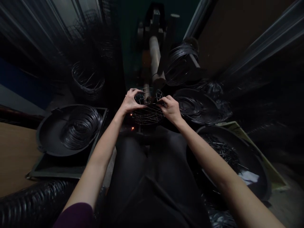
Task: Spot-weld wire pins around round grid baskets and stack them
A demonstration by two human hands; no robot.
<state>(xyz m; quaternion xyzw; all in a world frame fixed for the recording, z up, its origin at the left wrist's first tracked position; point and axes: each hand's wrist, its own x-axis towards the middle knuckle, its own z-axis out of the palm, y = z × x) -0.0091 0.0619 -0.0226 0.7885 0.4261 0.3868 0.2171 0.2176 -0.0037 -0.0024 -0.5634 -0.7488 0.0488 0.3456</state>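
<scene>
A round wire basket [149, 118] of thin metal rods is held in front of my knees, below the thick arm of a machine [155, 57]. My left hand [130, 102] grips the basket's left side, the thumb stretched along its near upper edge and the fingers over the far side. On the right, my right hand [171, 108] has thumb and fingers pinched at the rim; whether a separate small wire is between them is too dark to tell. The machine's tip [147, 95] reaches into the basket between my hands. Small orange sparks [132, 128] glow below its left side.
At left, a dark round pan [49, 139] holds a stack of wire rings [82, 126]. Another pan [211, 107] with rings lies at right, nearer a pan [258, 171] of short metal pieces. More wire rings [87, 80] stand back left, and others [181, 61] hang beside the machine.
</scene>
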